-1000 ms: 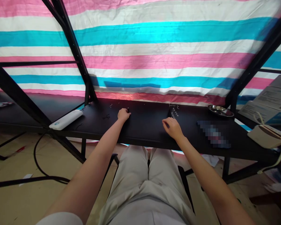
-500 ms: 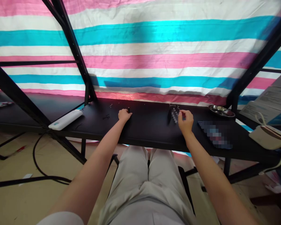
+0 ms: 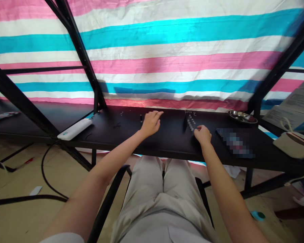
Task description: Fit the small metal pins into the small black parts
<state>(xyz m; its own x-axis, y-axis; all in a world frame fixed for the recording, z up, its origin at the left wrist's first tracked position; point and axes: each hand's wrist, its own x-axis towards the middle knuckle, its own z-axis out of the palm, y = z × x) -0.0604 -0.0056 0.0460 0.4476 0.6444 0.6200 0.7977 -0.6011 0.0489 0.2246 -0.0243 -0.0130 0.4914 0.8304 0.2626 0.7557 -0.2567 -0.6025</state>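
Backdrop: a pink, white and blue striped sheet [image 3: 152, 64] hangs behind a black metal frame [image 3: 78, 57], across the whole upper part of the picture.

Far left: a white power bank [image 3: 74, 129] lies on a black table [image 3: 172, 143].

Left hand: the left hand [image 3: 150, 124] is open, fingers spread and raised, and holds nothing. A small black piece [image 3: 141, 118] stands upright just beside it, to the upper left.

Centre: rows of small beads [image 3: 191, 123] sit at the back of the table, next to a dark upright strip [image 3: 185, 122].

Right hand: the right hand [image 3: 202, 135] is curled, just beside the beads. I cannot tell whether it is gripping anything.

Right: a metal dish [image 3: 242, 116], a blurred flat object [image 3: 235, 147], papers [image 3: 291, 111] and a cream pouch [image 3: 294, 145].
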